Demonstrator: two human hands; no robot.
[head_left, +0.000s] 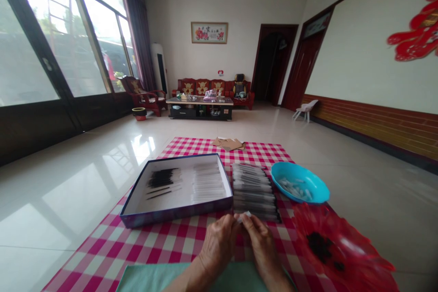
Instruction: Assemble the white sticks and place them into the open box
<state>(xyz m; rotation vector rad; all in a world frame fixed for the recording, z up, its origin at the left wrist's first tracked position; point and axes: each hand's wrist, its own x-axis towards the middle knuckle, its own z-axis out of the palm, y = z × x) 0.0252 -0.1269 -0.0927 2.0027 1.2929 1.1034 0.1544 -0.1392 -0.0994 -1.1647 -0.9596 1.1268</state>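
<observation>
My left hand [219, 248] and my right hand [262, 248] meet low in the view, their fingertips pinching a small white piece [244, 216] between them. Just beyond my fingers lies a stack of thin, dark-tipped items in clear sleeves [255, 191]. To the left stands a shallow blue-rimmed box [176, 212] holding black-tipped sticks and rows of sleeved ones. A turquoise bowl [301, 178] with small white pieces sits to the right of the stack. What the white piece is exactly, I cannot tell.
Everything rests on a pink checked cloth [191, 148] on a tiled floor. A green cloth [153, 278] lies under my forearms. A red flower-shaped plastic sheet [342, 255] with dark bits lies at right. Cardboard scraps [228, 144] lie beyond the box.
</observation>
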